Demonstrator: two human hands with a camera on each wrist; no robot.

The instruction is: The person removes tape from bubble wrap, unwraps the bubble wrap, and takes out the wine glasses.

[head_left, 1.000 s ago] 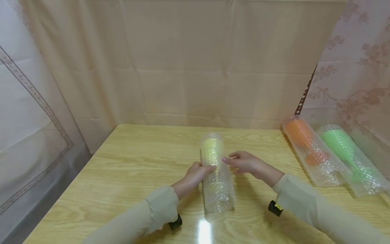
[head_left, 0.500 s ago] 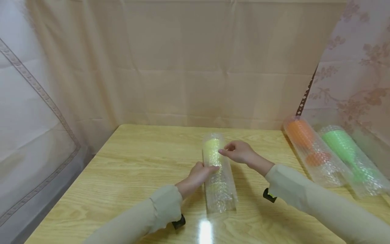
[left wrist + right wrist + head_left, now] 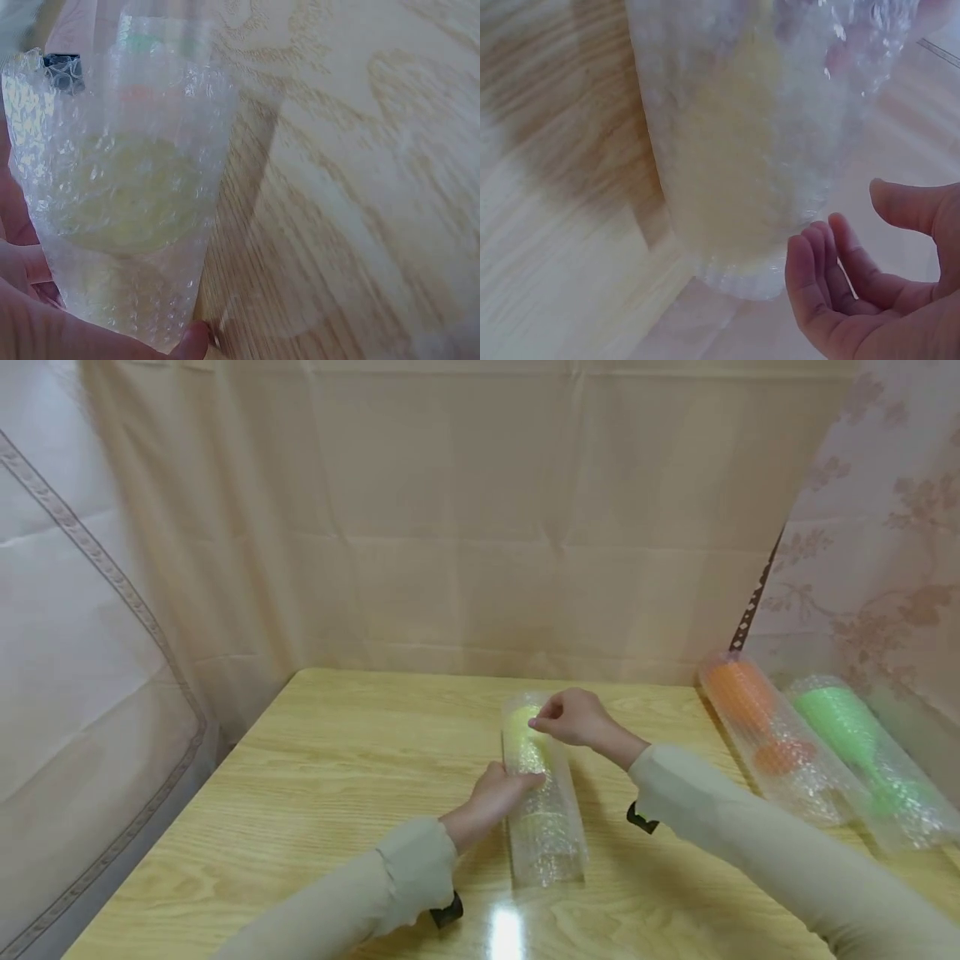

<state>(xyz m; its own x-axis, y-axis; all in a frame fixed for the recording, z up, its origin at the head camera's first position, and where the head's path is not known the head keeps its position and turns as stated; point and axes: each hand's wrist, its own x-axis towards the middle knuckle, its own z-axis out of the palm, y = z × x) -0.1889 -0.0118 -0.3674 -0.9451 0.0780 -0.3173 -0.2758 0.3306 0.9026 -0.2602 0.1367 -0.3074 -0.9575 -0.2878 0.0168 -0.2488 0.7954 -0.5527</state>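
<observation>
On the table lies a yellow goblet (image 3: 517,731) rolled in clear bubble wrap (image 3: 551,852). My left hand (image 3: 487,802) grips the roll around its middle, thumb across the top. In the left wrist view the goblet's round foot (image 3: 131,199) shows through the wrap, beyond the left hand (image 3: 67,330). My right hand (image 3: 581,718) is at the roll's far end, over its right side. The right wrist view shows the goblet's bowl (image 3: 724,165) beside the right hand (image 3: 877,292), whose bent fingers and thumb stand apart with nothing between them. Fingertip contact with the wrap is unclear.
An orange goblet (image 3: 742,693) and a green goblet (image 3: 836,718), each in bubble wrap, lie side by side on the table's right. A beige curtain (image 3: 465,527) hangs behind the wooden tabletop (image 3: 337,760), with more cloth at both sides.
My right hand has moved from the roll's right side up and left to its far end. The left hand keeps its hold, and the roll stays nearly in place.
</observation>
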